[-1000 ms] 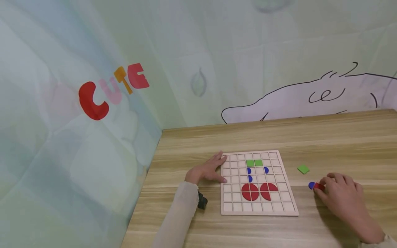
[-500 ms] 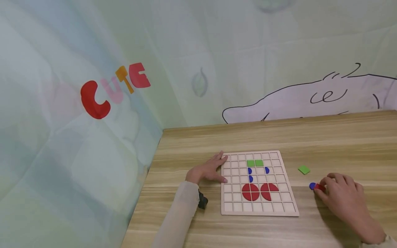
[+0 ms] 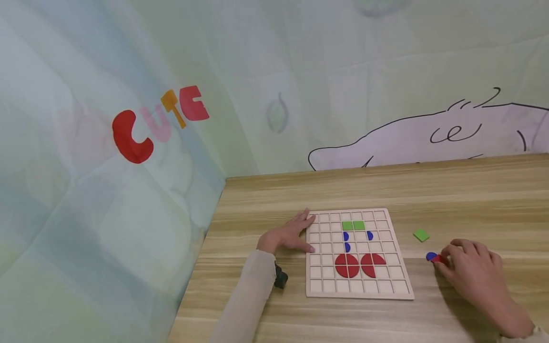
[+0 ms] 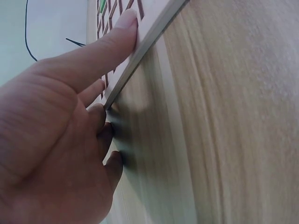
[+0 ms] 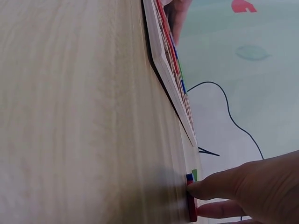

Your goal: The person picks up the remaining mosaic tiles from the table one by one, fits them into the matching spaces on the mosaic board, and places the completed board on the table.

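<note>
My left hand (image 3: 287,236) rests at the left edge of a pale grid board (image 3: 315,286), fingers spread. In the left wrist view its thumb (image 4: 122,30) lies on the board's rim, and the lower fingers are beside the edge. To the right of the board, my right hand (image 3: 476,269) pinches a small red piece (image 3: 438,259) low over the table; the fingers partly hide its shape. Touching or overlapping that piece is a blue one (image 3: 431,256). In the right wrist view the red piece (image 5: 192,207) appears edge-on under the thumb.
On the board lie two green squares (image 3: 353,225), several blue half-round pieces (image 3: 370,236), a red circle of quarters (image 3: 346,265) and a three-quarter red circle (image 3: 372,262). A loose green square (image 3: 421,235) lies right of the board. Printed cloth walls (image 3: 266,71) border the table (image 3: 266,200).
The red piece in my right fingers has tilted and turned slightly against the blue piece. My left hand stays in place on the board; the head view shifts slightly.
</note>
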Demonstrator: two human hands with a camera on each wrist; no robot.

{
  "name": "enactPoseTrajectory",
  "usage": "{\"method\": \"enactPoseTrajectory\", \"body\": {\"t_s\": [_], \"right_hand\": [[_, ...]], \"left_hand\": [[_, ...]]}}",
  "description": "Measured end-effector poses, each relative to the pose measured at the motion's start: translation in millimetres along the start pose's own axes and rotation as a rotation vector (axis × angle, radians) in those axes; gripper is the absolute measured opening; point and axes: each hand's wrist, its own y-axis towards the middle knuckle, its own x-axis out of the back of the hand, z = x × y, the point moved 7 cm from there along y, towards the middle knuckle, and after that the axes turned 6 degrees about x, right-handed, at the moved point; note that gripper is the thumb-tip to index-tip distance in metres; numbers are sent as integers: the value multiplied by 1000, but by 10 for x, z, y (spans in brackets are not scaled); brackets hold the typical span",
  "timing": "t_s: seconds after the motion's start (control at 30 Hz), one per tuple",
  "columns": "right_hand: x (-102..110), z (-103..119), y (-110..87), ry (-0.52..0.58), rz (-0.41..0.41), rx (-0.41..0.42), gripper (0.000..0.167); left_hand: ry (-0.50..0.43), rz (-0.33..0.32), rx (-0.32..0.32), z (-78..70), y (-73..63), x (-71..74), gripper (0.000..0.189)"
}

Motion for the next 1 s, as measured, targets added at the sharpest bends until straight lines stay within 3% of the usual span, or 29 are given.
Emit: {"method": "enactPoseTrajectory", "body": {"t_s": [1.0], "right_hand": [[46, 57, 64, 32, -6, 130, 19]], "left_hand": [[-16, 8, 2, -17, -13, 8, 93]]}}
